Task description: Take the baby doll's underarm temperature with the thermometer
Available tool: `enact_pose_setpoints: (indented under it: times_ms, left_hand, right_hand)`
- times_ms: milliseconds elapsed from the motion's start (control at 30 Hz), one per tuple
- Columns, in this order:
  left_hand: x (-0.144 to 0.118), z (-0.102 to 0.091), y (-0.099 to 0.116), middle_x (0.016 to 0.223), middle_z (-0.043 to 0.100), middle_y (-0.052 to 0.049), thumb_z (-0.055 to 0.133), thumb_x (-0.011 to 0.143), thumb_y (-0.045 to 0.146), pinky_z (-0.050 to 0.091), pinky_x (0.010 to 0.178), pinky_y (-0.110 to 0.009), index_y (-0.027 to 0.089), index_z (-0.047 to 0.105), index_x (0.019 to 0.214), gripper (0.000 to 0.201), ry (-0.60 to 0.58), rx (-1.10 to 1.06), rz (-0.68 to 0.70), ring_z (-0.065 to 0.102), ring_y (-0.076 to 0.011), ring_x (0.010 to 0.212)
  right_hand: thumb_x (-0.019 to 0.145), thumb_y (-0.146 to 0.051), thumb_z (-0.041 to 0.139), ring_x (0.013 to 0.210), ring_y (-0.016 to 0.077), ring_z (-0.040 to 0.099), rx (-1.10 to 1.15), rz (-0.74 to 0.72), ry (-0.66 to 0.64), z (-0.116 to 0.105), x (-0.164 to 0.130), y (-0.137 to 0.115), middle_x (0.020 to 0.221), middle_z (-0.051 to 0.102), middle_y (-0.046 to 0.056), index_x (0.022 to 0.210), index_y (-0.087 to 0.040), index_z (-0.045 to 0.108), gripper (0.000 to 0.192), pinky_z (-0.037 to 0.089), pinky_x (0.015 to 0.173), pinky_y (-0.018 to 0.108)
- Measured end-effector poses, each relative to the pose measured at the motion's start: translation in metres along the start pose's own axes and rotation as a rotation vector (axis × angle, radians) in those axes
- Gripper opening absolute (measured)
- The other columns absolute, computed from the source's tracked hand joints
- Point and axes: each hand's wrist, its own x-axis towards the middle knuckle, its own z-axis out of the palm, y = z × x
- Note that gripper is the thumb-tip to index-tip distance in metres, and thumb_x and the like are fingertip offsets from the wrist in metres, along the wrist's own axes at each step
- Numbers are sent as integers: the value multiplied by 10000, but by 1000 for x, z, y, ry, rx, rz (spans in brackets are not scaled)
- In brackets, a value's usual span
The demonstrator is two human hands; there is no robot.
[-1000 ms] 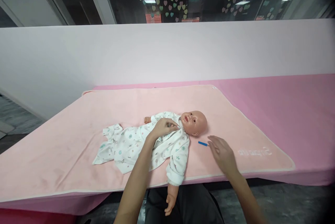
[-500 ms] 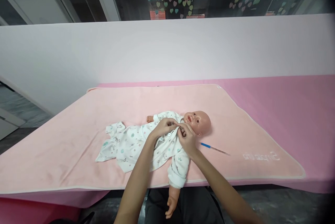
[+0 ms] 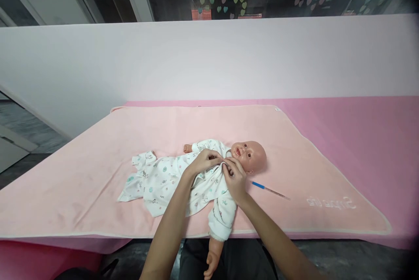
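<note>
A baby doll [image 3: 250, 156] lies on its back on a pale pink blanket [image 3: 98, 171], head to the right. It wears a white printed romper [image 3: 163, 181]. My left hand [image 3: 203, 160] pinches the romper fabric at the doll's chest, just below the collar. My right hand [image 3: 235, 177] meets it there, fingers closed on the opposite edge of the same neckline. One doll arm [image 3: 214, 251] in a white sleeve hangs over the table's front edge. A thin stick with a blue end [image 3: 269, 189] lies on the blanket just right of my right hand.
The blanket covers a darker pink tabletop [image 3: 369, 127] that runs to the right. A white partition wall [image 3: 209, 61] stands behind the table, with dark glass bearing heart stickers above it. Grey floor shows at the left.
My right hand left the blanket near the blue-ended stick and moved left to the doll's collar, where it now grips the romper beside my left hand. The stick lies uncovered.
</note>
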Motion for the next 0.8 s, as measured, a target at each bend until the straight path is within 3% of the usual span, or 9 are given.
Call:
enact_pose_setpoints:
  times_ms: [100,367,633,800]
  left_hand:
    - [-1,-3,-1,562,531,-2,594,768,442,296,504,-207,97,708,824,369,-37,51,23,402,-91,535]
    - [-2,-5,-5,631,526,14,629,735,339,256,496,-202,126,711,910,288,-69,126,57,319,-68,528]
    - [-2,-2,-4,618,557,0,536,737,215,305,540,-200,109,707,821,219,-12,137,57,389,-83,553]
    - [-3,-1,-2,642,545,4,511,747,237,319,568,-205,114,671,775,204,7,132,68,409,-91,579]
  right_hand:
    - [878,-180,484,872,163,618,3,-7,0,0,-1,0,921,652,71,970,-194,644,184,533,759,298]
    - [878,-226,487,560,101,546,-14,52,19,1,-4,4,874,675,57,987,-186,616,174,502,551,241]
    - [879,-245,478,549,106,547,31,73,3,0,-4,4,883,690,64,1074,-187,605,240,497,544,246]
    - [875,-241,474,555,107,533,65,103,-8,-3,-2,-1,748,648,32,963,-179,611,174,474,535,235]
